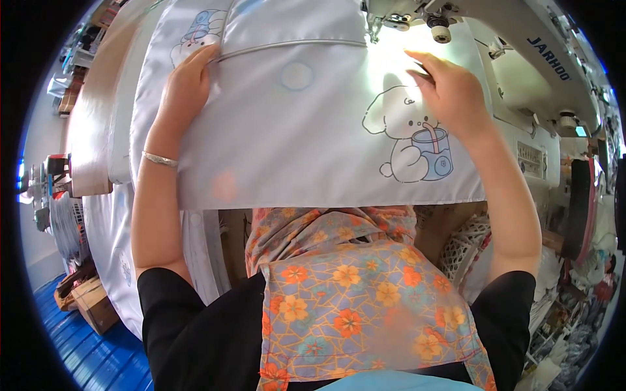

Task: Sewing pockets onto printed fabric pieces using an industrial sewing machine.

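Note:
A white satiny fabric panel (274, 143) printed with cartoon puppies spreads across the machine bed. A thin corded seam (293, 44) crosses its upper part and runs toward the sewing machine's needle area (373, 29). At the left end of that seam, my left hand (188, 85) has its fingers pressed together on the cloth, pinching it. My right hand (453, 91) rests on the fabric just right of the needle area, thumb and forefinger apart. Strong lamp glare washes out the cloth by its fingertips. The panel's near edge hangs over my lap.
The white sewing machine head (535, 58) reaches over the upper right. A pale wooden tabletop (98, 124) lies to the left, with more white fabric (114, 241) hanging below it. Wooden blocks (96, 305) stand on the blue floor (85, 352). A white lattice basket (464, 244) sits beneath the right side.

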Tool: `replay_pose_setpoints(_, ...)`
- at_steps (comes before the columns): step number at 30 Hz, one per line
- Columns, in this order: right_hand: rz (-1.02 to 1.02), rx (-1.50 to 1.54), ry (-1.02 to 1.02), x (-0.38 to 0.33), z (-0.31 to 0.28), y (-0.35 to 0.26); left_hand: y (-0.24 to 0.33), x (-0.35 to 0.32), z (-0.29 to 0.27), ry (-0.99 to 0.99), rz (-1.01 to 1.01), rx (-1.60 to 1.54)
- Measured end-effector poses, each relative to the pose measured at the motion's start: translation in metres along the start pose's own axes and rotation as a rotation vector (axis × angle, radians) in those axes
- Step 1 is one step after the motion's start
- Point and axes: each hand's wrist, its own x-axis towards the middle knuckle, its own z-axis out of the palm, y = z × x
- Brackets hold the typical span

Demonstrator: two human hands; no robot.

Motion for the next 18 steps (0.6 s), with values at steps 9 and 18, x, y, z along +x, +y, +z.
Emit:
replay_pose_setpoints(9, 0.032, 0.528, -0.274, 0.048, 0.018, -0.088, -0.005, -0.007, -0.009, 0.095, -0.121, -0.030)
replay_pose_setpoints(18, -0.158, 0.350, -0.178, 0.158, 0.114, -0.133, -0.003, 0.010, 0.002, 0.058, -0.173, -0.058)
